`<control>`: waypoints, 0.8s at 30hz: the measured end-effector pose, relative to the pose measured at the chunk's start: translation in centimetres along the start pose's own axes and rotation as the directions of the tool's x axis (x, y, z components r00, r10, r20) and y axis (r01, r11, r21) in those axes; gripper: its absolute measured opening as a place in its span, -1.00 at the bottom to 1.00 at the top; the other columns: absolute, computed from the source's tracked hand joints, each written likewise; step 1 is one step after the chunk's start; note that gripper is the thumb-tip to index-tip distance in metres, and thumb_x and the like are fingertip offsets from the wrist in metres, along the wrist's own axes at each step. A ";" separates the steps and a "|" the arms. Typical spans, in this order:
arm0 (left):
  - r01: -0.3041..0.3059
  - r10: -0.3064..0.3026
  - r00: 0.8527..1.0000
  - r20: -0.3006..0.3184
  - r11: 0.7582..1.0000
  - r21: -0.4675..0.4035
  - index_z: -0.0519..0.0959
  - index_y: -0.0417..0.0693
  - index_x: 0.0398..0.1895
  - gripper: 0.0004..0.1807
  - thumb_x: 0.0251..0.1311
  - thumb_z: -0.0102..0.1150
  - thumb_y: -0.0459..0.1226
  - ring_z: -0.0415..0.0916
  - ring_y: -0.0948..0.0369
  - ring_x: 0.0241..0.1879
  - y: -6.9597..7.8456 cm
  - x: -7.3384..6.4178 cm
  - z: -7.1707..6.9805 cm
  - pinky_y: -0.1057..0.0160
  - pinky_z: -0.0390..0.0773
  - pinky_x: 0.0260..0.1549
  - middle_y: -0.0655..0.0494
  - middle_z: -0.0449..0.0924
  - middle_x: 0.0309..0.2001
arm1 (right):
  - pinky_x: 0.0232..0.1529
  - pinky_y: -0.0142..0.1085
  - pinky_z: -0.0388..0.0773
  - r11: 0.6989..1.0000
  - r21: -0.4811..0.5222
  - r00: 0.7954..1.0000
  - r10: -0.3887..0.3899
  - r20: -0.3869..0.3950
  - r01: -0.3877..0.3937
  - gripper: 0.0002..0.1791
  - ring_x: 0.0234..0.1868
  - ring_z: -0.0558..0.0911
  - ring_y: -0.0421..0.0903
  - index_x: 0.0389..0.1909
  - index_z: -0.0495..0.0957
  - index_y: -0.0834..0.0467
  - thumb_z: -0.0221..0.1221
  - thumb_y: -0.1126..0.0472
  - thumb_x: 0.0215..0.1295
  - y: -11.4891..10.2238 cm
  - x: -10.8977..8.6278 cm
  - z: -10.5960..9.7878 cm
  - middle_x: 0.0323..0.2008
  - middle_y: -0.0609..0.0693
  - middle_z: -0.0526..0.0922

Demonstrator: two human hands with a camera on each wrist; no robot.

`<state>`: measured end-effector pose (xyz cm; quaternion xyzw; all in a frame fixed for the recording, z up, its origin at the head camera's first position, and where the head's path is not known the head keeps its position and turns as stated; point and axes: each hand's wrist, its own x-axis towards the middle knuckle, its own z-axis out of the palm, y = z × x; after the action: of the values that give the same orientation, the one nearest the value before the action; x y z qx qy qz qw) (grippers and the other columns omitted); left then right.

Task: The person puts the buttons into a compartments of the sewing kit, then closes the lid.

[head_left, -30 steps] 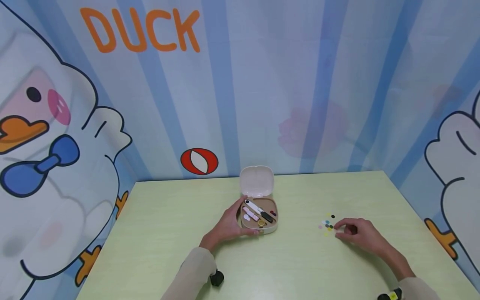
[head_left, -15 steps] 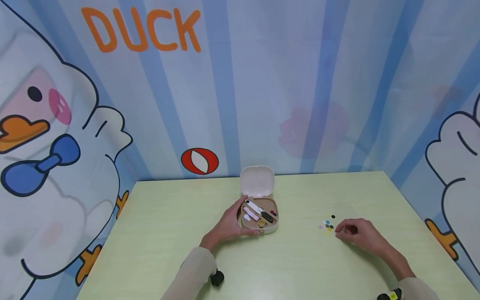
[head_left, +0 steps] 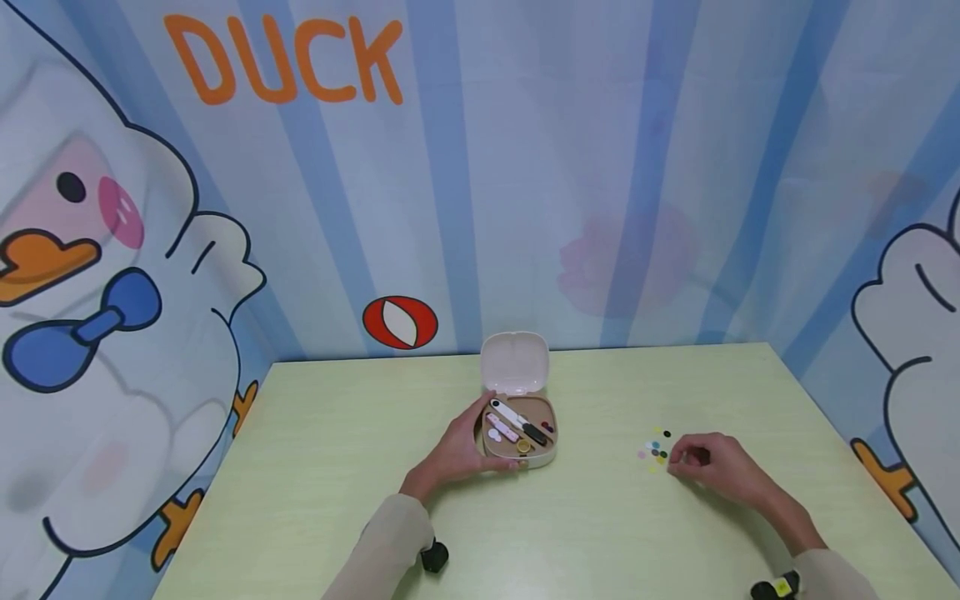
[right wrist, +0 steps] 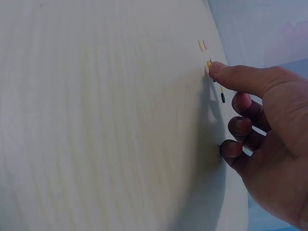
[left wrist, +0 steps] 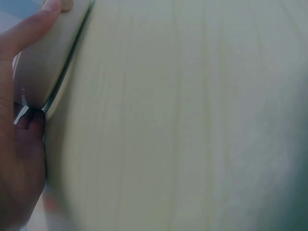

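My left hand [head_left: 457, 446] grips a small pale sewing-kit case [head_left: 546, 457] by its left side, thumb along the front. In the left wrist view that thumb lies beside a tan clasp [left wrist: 67, 5]. The raised lid [head_left: 513, 363] shows a slim white-and-black tool [head_left: 517, 421], a pink strip [head_left: 502, 427], a gold ring [head_left: 523, 446] and dark red pieces [head_left: 547, 427] inside. My right hand [head_left: 712, 467] is low over several small coloured buttons [head_left: 656, 453], fingers bent. In the right wrist view its thumb tip reaches an orange-yellow button [right wrist: 209, 66]; I cannot tell whether it is pinched.
The pale wooden table [head_left: 585, 533] extends between the two hands and in front of them. A striped blue curtain [head_left: 525, 167] with duck drawings stands right behind the table's back edge. One black button [head_left: 667, 433] lies at the back of the button group.
My right hand draws back slightly from the buttons, then shifts a little left toward them again. The left hand and the case stay in place.
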<state>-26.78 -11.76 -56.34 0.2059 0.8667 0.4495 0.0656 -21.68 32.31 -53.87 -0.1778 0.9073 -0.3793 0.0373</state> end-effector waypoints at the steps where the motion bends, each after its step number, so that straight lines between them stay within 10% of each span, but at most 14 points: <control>1: 0.000 0.000 1.000 0.000 1.000 0.002 -0.01 0.15 0.69 0.36 -0.12 0.63 0.20 0.06 0.08 0.58 0.0 0.0 0.0 -0.17 0.19 0.48 0.15 0.11 0.62 | -0.50 -0.35 0.37 1.000 -0.003 1.000 -0.004 0.002 0.004 -0.91 -0.52 0.40 -0.26 -0.32 0.68 0.01 0.41 0.24 0.33 -0.1 0.1 0.0 -0.54 -0.13 0.47; 24: 0.011 -0.011 1.000 0.002 1.000 0.004 -0.02 0.12 0.69 0.37 -0.13 0.64 0.20 0.06 0.08 0.58 0.0 0.0 0.0 -0.15 0.17 0.49 0.12 0.10 0.62 | -0.54 -0.36 0.34 0.990 0.008 0.989 -0.139 0.052 0.139 -0.94 -0.61 0.32 -0.29 -0.29 0.69 0.04 0.38 0.25 0.36 -3.9 4.7 1.0 -0.62 -0.19 0.36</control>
<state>-26.79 -11.83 -56.35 0.2020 0.8686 0.4473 0.0685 -24.78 27.46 -51.50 -0.2503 0.8906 -0.3781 0.0350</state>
